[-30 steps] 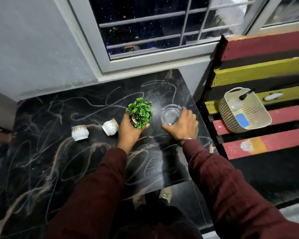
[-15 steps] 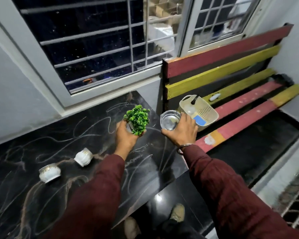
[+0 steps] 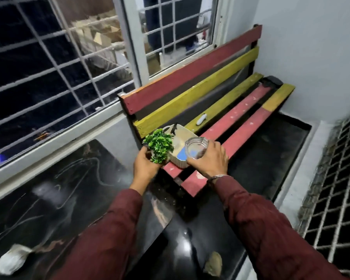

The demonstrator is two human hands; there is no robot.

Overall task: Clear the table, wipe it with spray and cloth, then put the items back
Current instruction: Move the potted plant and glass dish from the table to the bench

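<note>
Black table (image 3: 55, 199) now at 8 o'clock | left hand (image 3: 144, 164) curled round plant (image 3: 160, 145), right hand (image 3: 209, 160) gripping glass bowl (image 3: 196, 147) | both carried off to bench (image 3: 226, 122), by basket (image 3: 178, 160) at 12 | white pot (image 3: 11, 259) left to clear

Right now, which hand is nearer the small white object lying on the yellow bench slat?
The right hand, gripping the glass, is nearer the white object. The left hand, holding the plant, is farther left.

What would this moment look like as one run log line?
phase: clearing table | left hand: holds plant | right hand: holds glass | both over bench, by basket
</note>
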